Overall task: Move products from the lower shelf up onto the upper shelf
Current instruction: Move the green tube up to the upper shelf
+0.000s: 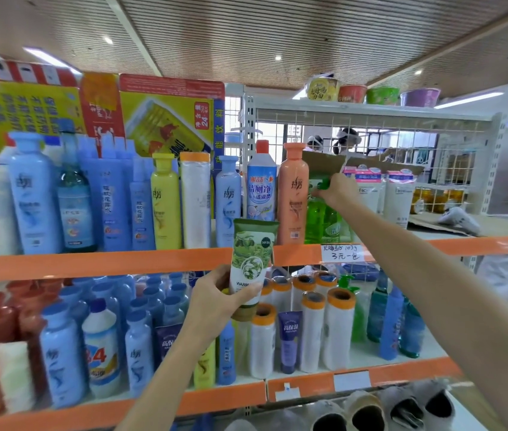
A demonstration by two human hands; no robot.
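My left hand (218,295) grips a green olive-print tube (251,259) by its lower part, upright, in front of the orange edge of the upper shelf (91,264). My right hand (336,189) reaches over the upper shelf and is closed on the green pump head of a green bottle (321,222) that stands to the right of an orange bottle (293,194). The lower shelf (224,396) holds blue bottles, white rolls with orange caps and a purple tube (290,340).
Blue, yellow and white bottles crowd the upper shelf's left and middle. White tubs (397,197) and flattened cardboard (464,223) lie at its right. A wire grid backs the shelf. Noodle bowls sit on the top board. Grey shoes fill the shelf below.
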